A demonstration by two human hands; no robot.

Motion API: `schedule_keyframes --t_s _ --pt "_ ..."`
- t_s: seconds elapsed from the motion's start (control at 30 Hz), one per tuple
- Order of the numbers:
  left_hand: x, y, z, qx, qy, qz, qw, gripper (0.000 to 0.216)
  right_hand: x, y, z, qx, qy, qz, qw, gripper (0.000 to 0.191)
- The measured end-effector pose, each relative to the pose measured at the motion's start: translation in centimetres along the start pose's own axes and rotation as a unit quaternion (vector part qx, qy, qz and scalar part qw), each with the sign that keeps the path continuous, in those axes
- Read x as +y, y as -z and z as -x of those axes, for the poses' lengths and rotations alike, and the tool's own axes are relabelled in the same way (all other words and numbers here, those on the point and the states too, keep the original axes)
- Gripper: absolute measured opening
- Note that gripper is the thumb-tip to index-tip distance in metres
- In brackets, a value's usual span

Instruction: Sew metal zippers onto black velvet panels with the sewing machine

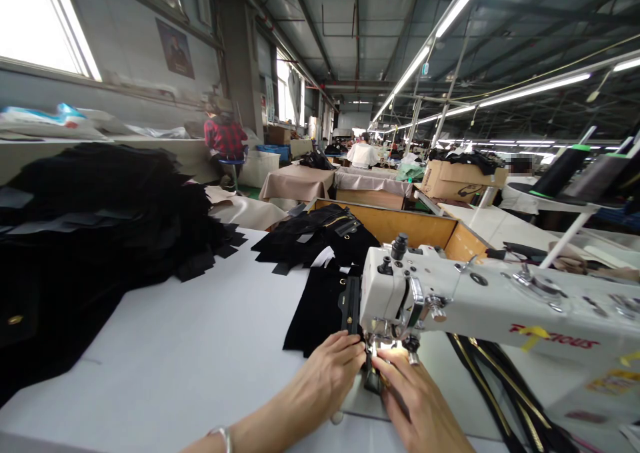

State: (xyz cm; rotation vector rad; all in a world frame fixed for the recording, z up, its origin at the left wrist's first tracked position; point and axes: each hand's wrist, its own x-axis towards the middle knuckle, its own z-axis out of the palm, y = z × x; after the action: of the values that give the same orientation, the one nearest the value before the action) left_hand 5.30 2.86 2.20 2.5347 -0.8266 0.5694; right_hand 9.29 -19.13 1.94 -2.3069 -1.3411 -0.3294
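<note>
A white sewing machine (450,300) stands on the pale table (190,353), its lit needle area at the lower middle. My left hand (327,373) lies with fingers pressed together on a black fabric piece (320,306) that runs under the presser foot. My right hand (417,400) pinches the same black piece just in front of the needle. The fabric carries a small gold fitting and a dark zipper strip.
A big heap of black cut pieces (85,240) fills the table's left. More black pieces (320,236) lie beyond the machine, by a wooden bin (410,223). Zipper tapes (500,386) hang at right. Thread cones (565,170) stand far right. A person in red (225,140) sits at the back.
</note>
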Motion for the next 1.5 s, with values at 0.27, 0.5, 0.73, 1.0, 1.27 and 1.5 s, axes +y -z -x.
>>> schedule_keyframes --t_s 0.27,0.5,0.73,1.0,1.27,1.5 --pt "-0.4 -0.3 0.1 0.008 -0.006 0.004 1.000 0.028 0.0 -0.1 0.0 -0.001 -0.007 -0.007 1.000 0.052" --pt "-0.5 -0.3 0.0 0.003 -0.010 -0.004 1.000 0.028 0.1 -0.3 0.1 -0.016 -0.018 -0.001 1.000 0.051" --pt "0.2 0.9 0.0 0.010 -0.016 0.014 1.000 0.026 0.1 0.1 0.1 -0.032 -0.014 0.001 0.999 0.046" --pt "-0.6 0.8 -0.1 0.011 0.079 -0.068 0.995 0.036 0.1 0.1 0.2 -0.004 -0.013 0.002 1.000 0.051" --pt "1.4 1.2 1.4 -0.027 0.057 -0.196 0.978 0.036 -1.3 0.8 -0.6 0.001 0.080 -0.087 0.993 0.027" --pt "4.5 4.2 1.4 -0.139 0.083 -0.168 0.972 0.010 -0.5 -0.8 0.4 0.023 0.072 -0.072 0.995 0.015"
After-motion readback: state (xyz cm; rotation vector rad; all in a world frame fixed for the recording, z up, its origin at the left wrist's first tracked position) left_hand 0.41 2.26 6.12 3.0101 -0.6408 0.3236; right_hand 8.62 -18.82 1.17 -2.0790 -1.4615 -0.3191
